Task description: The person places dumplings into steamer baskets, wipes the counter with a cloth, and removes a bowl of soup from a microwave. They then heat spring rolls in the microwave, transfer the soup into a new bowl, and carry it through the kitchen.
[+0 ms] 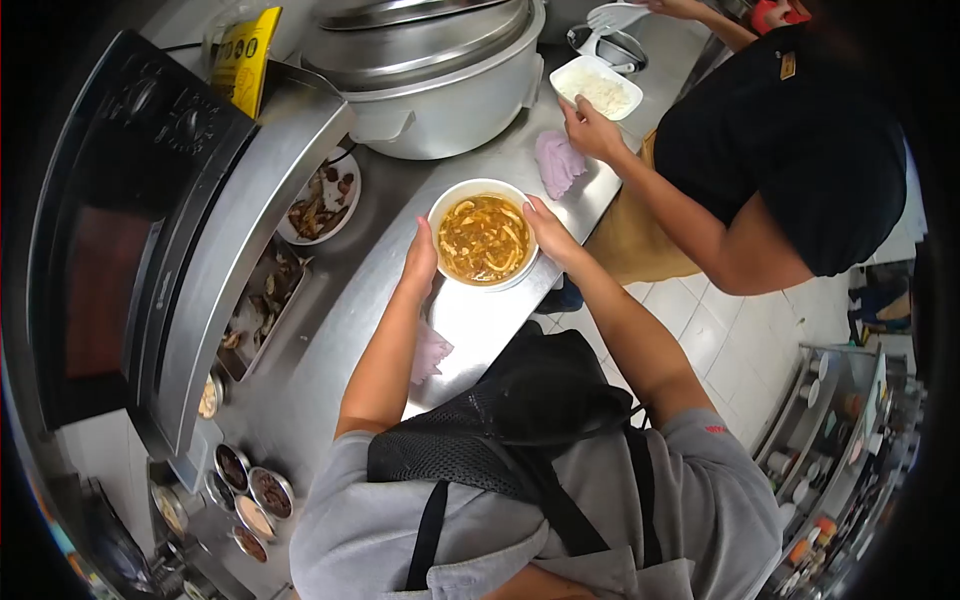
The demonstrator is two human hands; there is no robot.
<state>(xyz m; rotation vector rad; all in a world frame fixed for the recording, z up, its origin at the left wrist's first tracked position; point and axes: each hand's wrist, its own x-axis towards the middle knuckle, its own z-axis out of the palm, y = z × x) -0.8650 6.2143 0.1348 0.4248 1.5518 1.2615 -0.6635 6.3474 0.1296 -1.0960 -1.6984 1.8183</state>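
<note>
A round white bowl of brown soup (485, 238) with pale strips in it is between my two hands, above the steel counter (370, 290). My left hand (421, 258) presses against the bowl's left side, and my right hand (550, 232) grips its right rim with the thumb on top. The bowl looks level. Below my left wrist lies a pink cloth (430, 352). Another pink cloth (560, 163) rests on the counter just beyond the bowl. The undersides of my fingers are hidden by the bowl.
A large lidded metal pot (440, 115) stands behind the bowl. At right, a co-worker (780, 160) holds a white rice container (597, 88) and a white paddle (615, 16). A microwave (130, 230) is at left, near a food bowl (323, 195), a metal tray (262, 310) and several small tubs (270, 492).
</note>
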